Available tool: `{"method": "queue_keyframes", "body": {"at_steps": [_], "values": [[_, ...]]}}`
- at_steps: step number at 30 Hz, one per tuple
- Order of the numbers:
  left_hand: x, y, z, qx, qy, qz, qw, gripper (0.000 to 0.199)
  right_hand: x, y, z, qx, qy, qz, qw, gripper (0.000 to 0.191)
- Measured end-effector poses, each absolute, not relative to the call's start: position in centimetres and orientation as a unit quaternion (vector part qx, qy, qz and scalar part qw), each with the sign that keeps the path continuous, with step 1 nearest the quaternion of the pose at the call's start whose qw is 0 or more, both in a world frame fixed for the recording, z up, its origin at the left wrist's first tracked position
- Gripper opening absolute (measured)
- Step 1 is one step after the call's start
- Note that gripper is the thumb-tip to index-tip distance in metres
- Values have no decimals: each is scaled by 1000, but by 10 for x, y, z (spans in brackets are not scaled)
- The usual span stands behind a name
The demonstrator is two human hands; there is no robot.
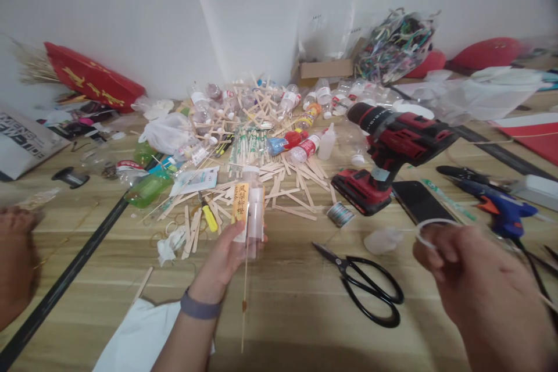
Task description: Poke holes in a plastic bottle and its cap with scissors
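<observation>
My left hand (231, 253), with a grey band at the wrist, is closed around a clear plastic bottle (256, 226) with a yellow label and white cap. A thin wooden stick (244, 296) runs along the bottle and sticks out below it. On the right, my right hand (475, 273) is closed on a thin white strip (429, 224) that curves over the fingers; motion blurs it. Black-handled scissors (370, 288) lie between my hands. Near my right hand are a small translucent bottle (382, 240) and a phone (422, 204).
A red cordless drill (401, 139) stands on the table, with a blue glue gun (497, 200) to its right. Wooden craft sticks (300, 186) and plastic bottles are heaped beyond. A yellow-handled screwdriver (209, 216) lies left of centre. Another person's hand (17, 261) rests at the left edge.
</observation>
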State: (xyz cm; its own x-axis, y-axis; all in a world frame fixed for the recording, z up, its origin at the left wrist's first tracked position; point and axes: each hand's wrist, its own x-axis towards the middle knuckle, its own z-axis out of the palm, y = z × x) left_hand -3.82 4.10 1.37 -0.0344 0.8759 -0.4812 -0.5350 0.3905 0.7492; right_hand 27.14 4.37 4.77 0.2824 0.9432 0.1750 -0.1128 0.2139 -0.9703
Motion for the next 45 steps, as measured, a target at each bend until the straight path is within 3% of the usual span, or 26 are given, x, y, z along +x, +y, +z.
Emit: {"method": "queue_keyframes", "body": {"at_steps": [8, 14, 17, 21, 24, 27, 29, 34, 39, 45], "values": [[-39, 39, 13, 181, 483, 516, 683, 28, 253, 43, 33, -481, -745, 286, 364, 55], [-36, 39, 14, 193, 479, 513, 686, 46, 235, 44, 25, -459, -801, 269, 272, 44], [-35, 38, 15, 199, 484, 506, 686, 46, 231, 46, 20, -462, -810, 280, 229, 36], [-31, 36, 14, 212, 492, 492, 686, 38, 218, 50, 16, -489, -774, 300, 268, 28], [-27, 35, 14, 229, 495, 482, 686, 35, 197, 51, 9, -472, -716, 406, 315, 42], [-24, 33, 14, 247, 497, 473, 684, 33, 173, 48, -1, -388, -626, 602, 307, 63], [-24, 33, 14, 257, 501, 465, 683, 35, 164, 45, -7, -338, -594, 662, 307, 70], [-31, 34, 14, 246, 527, 476, 660, 31, 174, 44, -5, -347, -612, 627, 334, 42], [-35, 38, 13, 213, 527, 481, 667, 28, 197, 49, 12, -290, -529, 710, 364, 44], [-38, 41, 11, 199, 525, 484, 671, 38, 211, 54, 16, -221, -456, 795, 333, 53]]}}
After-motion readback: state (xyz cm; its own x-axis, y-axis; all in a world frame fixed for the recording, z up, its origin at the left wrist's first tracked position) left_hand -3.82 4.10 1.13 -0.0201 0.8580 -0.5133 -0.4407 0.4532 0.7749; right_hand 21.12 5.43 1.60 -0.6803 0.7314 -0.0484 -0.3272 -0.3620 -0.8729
